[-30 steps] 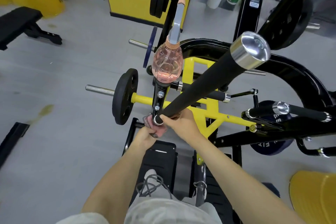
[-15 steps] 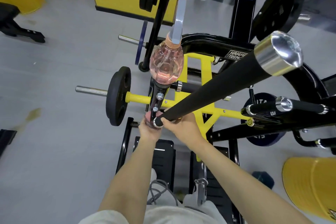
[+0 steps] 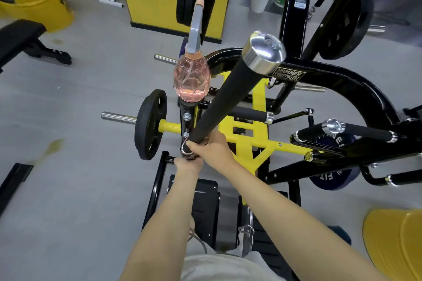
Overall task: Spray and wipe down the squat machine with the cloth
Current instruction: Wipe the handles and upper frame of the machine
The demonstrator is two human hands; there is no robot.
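Mid-wipe at frame centre: the left hand point(image 3: 186, 164) clutches the cloth point(image 3: 191, 157) at the foot of the handle point(image 3: 228, 98) on the squat machine point(image 3: 251, 141), and the right hand point(image 3: 211, 148) wraps that handle. Next, the cloth should probably travel up the grip.

The right hand point(image 3: 212, 150) grips the low end of a long black handle point(image 3: 228, 98) on the squat machine point(image 3: 258, 141). The handle points up and has a shiny silver cap point(image 3: 265, 52). Just under it, the left hand point(image 3: 187, 165) holds a cloth point(image 3: 190, 156) against the machine. Only a bit of the cloth shows. A pink spray bottle point(image 3: 191, 80) stands on a black post beside the handle. A black weight plate point(image 3: 149, 124) sits to the left.
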